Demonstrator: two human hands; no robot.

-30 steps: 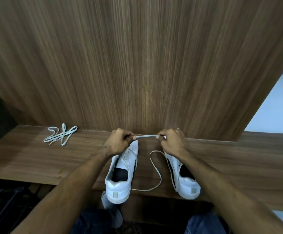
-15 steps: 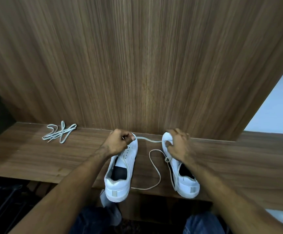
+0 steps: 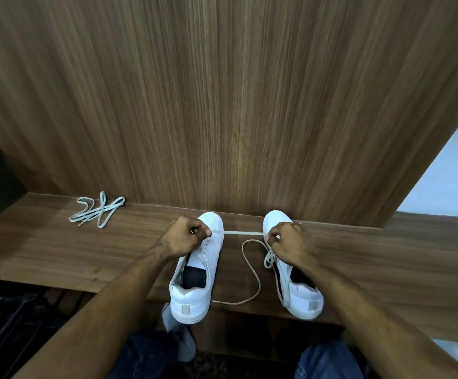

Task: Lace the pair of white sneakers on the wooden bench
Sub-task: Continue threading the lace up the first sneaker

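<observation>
From the head camera I look down at a wooden bench point(image 3: 58, 250) backed by a tall wood-grain panel point(image 3: 236, 105). Near the bench's far left edge, against the panel, lies a spare white shoelace point(image 3: 96, 212) in a loose tangle, well apart from everything else. To the right of the panel shows a pale wall; below the bench's front edge I see blue-jeaned knees and, at the far lower right corner, part of another white shoe on the floor.

I can read no brand name or writing — each sneaker has only a plain beige tab on its heel.

Two white low-top sneakers stand side by side at the middle of the bench, toes toward the panel, heels overhanging the front edge. The left sneaker point(image 3: 195, 280) has no lace in its eyelets and a dark insole showing. The right sneaker point(image 3: 298, 291) is partly covered by my right hand point(image 3: 290, 244).

A white lace point(image 3: 238, 232) stretches taut between my hands — my left hand point(image 3: 184, 236), fingers curled, pinches one end over the left sneaker's toe, and my right hand pinches the other. Its slack curves down in a loop between the sneakers.
</observation>
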